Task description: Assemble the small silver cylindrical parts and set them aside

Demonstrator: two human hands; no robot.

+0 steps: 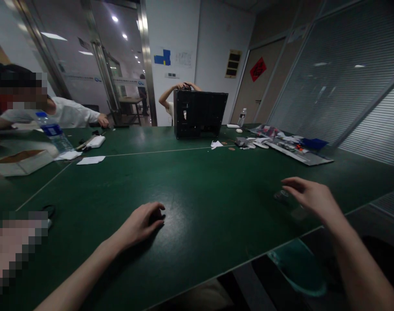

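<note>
My left hand rests on the green table, its fingers curled loosely and the thumb apart, with nothing in it. On the right, my right hand is raised above the table near its front edge. Its fingers and thumb are bent with a gap between them, and I see nothing held there. Just below its fingertips lies a small, clear, shiny object, too dim to name.
A black case stands at the far side, a person's arms behind it. Papers and parts lie on a flat panel at the right. Leftward are a water bottle, an open box and another person's hand.
</note>
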